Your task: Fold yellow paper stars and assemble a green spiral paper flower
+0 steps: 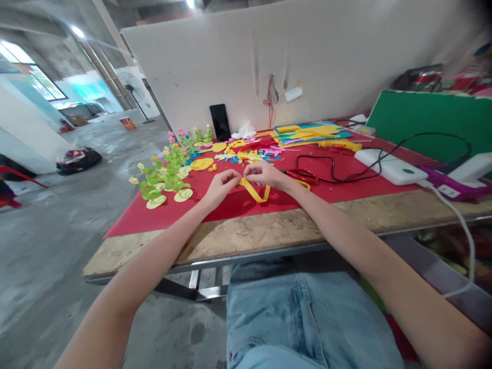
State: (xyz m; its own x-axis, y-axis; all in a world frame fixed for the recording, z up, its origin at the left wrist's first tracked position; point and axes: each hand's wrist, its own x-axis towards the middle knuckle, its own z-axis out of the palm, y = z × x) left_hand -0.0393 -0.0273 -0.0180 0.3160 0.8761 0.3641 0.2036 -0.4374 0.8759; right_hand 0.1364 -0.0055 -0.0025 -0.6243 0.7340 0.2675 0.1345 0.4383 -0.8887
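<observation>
Both my hands meet above the red table cover, pinching a thin yellow strip (251,190). My left hand (225,183) grips the strip's end between thumb and fingers. Close beside it, my right hand (264,175) is closed on the same strip, fingertips nearly touching the left ones. The strip hangs below them in a bent V shape. Right of my right hand lie red-handled scissors (307,177), partly hidden by the wrist. Small yellow pieces (212,167) and yellow discs (202,164) lie beyond my left hand.
Several green paper plants (163,174) on pale discs stand at the left. Colourful scraps (249,148) and yellow sheets (307,132) lie behind my hands. A phone (220,123) leans on the back panel. At right are a white power strip (392,165), black cable and green board (430,120).
</observation>
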